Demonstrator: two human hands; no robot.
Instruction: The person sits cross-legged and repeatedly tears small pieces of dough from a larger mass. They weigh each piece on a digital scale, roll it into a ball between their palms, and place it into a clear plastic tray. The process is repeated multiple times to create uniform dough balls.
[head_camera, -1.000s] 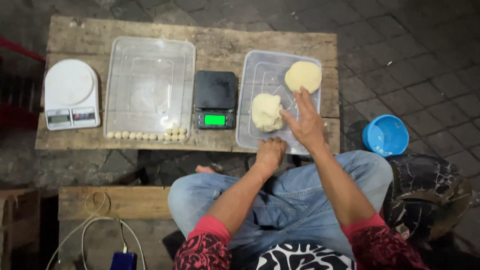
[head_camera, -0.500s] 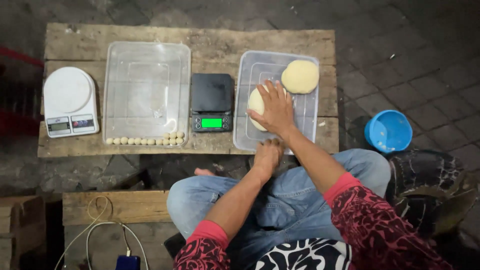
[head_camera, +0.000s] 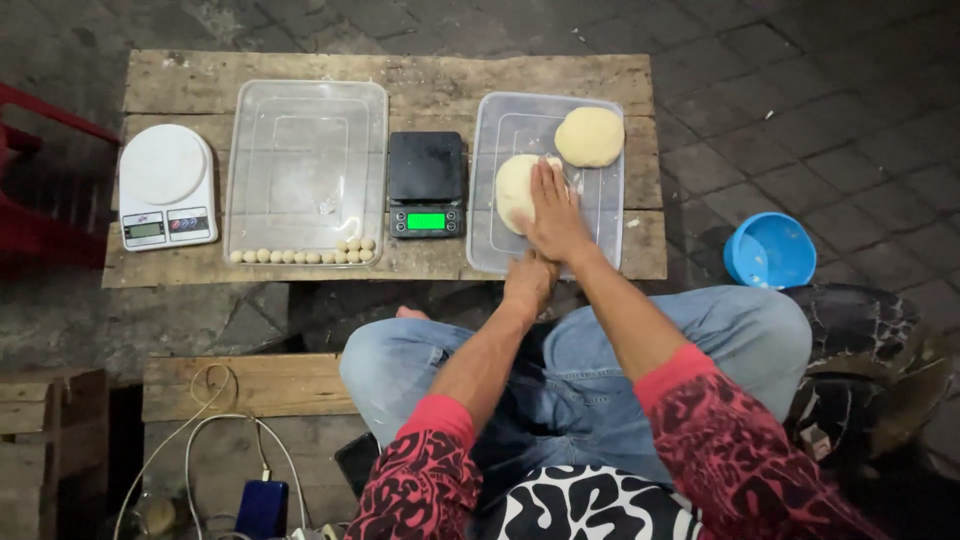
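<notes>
Fingers: those of the right hand (head_camera: 553, 215) lie flat and stretched out on top of the nearer dough lump (head_camera: 517, 190); they press on it and close around nothing.
Left hand: the left hand (head_camera: 528, 282) sits at the near edge of the wooden table (head_camera: 400, 72), fingers curled under; whether it holds anything, I cannot tell.
Hidden: the right part of the nearer dough lump is covered by the right hand; the left fingertips are out of sight.
Dough lumps: two, both in the right clear tray (head_camera: 500, 255); the second dough lump (head_camera: 589, 136) lies in the far right corner, apart from the first.
Small dough balls: one row plus a few more at the near edge of the left clear tray (head_camera: 300, 100); too small to count surely.
Scales: two, a white scale (head_camera: 165, 187) at the left and a black scale (head_camera: 426, 182) between the trays.
Blue bowl: one blue bowl (head_camera: 769, 250) on the ground at the right.
</notes>
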